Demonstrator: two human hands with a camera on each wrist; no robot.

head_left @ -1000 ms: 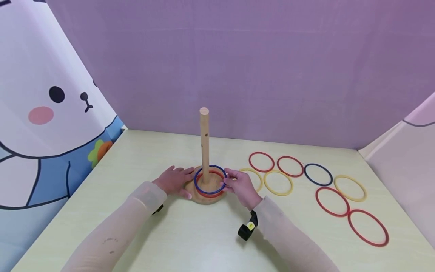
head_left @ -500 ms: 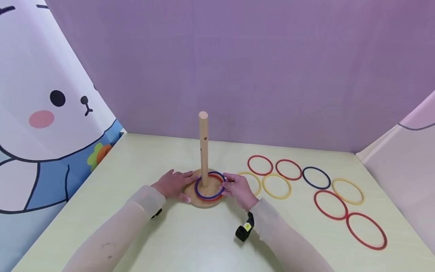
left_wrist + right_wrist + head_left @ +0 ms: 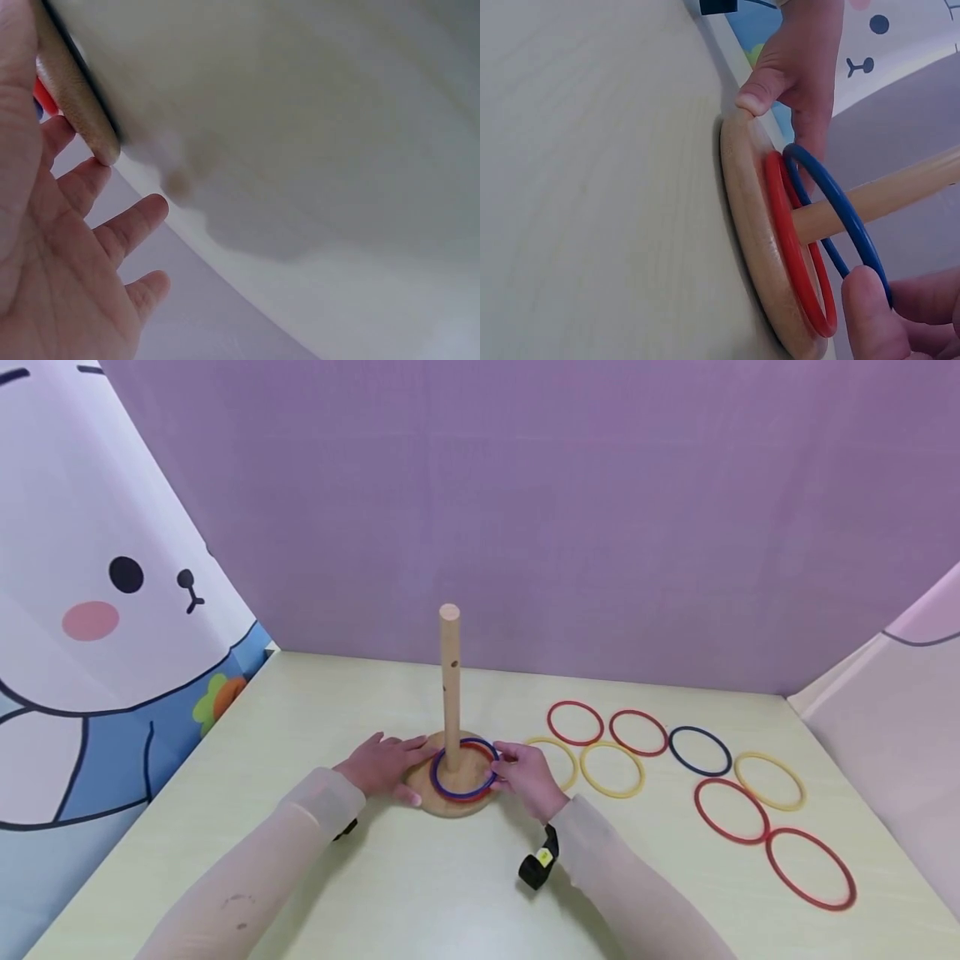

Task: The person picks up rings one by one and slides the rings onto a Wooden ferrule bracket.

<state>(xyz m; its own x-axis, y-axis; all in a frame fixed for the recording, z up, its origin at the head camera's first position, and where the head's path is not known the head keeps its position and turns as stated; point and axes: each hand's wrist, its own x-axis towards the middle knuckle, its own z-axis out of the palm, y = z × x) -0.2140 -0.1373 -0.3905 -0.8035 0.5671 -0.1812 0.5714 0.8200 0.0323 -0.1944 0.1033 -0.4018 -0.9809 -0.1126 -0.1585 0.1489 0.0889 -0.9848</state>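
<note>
A wooden peg (image 3: 451, 693) rises from a round wooden base (image 3: 450, 809) on the table. Around its foot lies a red ring (image 3: 790, 238) on the base. Just above that, a blue ring (image 3: 842, 196) also encircles the peg, tilted, its near side raised off the red one in the right wrist view. My right hand (image 3: 527, 778) pinches the raised side of the blue ring between thumb and fingers. At the base's left edge, my left hand (image 3: 381, 768) rests with fingers spread and thumb against the rim; its open palm shows in the left wrist view (image 3: 67, 247).
Several loose rings lie flat on the right of the table (image 3: 360, 893): red ones (image 3: 636, 712), yellow ones (image 3: 612, 797) and a blue one (image 3: 699, 728). A purple cloth backdrop (image 3: 525, 527) stands behind the table, with a cartoon-printed cloth (image 3: 97, 677) at the left.
The blue ring has come down lower round the peg with my right hand still pinching it. My left hand has stayed at the base. The head view has shifted slightly.
</note>
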